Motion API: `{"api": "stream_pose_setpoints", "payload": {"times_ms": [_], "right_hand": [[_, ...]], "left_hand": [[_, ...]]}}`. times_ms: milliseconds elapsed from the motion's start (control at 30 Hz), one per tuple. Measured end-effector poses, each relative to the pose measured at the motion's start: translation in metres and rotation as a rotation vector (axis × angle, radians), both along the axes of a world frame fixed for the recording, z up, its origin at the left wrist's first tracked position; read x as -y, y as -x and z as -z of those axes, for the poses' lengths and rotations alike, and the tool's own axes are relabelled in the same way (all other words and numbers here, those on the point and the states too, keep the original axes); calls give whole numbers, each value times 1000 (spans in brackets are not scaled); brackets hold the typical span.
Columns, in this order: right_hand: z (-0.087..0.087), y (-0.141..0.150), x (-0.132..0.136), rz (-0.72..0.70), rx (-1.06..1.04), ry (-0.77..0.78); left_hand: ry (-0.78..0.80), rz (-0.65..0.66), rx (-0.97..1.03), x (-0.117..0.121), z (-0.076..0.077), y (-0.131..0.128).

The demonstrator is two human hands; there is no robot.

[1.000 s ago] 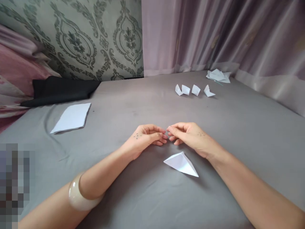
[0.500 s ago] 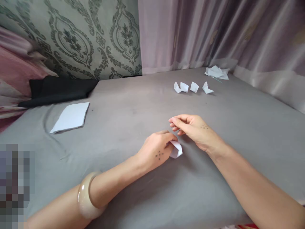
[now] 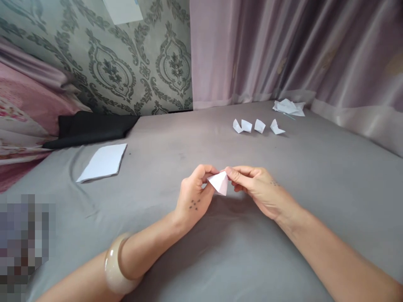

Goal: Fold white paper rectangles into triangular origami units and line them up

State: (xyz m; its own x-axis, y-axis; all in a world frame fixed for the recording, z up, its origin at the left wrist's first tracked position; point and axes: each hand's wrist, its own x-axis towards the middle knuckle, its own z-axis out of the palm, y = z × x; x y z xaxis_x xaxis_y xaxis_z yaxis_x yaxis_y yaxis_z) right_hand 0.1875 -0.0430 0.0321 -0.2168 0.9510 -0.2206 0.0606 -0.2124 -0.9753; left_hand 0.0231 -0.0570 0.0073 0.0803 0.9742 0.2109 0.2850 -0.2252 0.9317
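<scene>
A small piece of folded white paper (image 3: 218,183), creased into a pointed shape, is held above the grey cloth between my two hands. My left hand (image 3: 197,193) grips its left side, with some fingers hidden behind it. At its upper right edge, my right hand (image 3: 252,182) pinches the paper between thumb and fingers. A pale bangle (image 3: 116,266) circles my left forearm.
Several small folded paper pieces (image 3: 260,126) stand in a row farther back. Beyond them lies a heap of white paper (image 3: 289,107). A stack of white sheets (image 3: 103,162) rests at left, before a black cloth (image 3: 94,128). Curtains (image 3: 252,50) hang behind.
The folded paper lay on the cloth below both hands. My left hand reached over, picked it up and raised it; my right hand has come in and taken hold of its edge.
</scene>
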Motion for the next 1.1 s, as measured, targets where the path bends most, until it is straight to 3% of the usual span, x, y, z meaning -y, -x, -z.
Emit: {"api": "stream_pose_setpoints", "payload": {"times_ms": [200, 400, 500, 733, 833, 967, 1100], "right_hand": [[2, -5, -3, -22, 49, -36], [-6, -15, -8, -66, 187, -136], [-6, -17, -9, -113, 244, -162], [-9, -10, -1, -178, 327, -251], [-11, -8, 1, -165, 307, -283], [-9, -9, -2, -31, 198, -224], [-5, -9, -3, -135, 141, -66]], "left_hand": [[141, 70, 146, -2, -2, 0], [499, 373, 499, -16, -8, 13], [584, 440, 581, -20, -9, 19], [620, 422, 306, -14, -11, 16], [627, 413, 322, -13, -13, 15], [586, 300, 416, -17, -12, 15], [529, 228, 503, -21, -9, 15]]}}
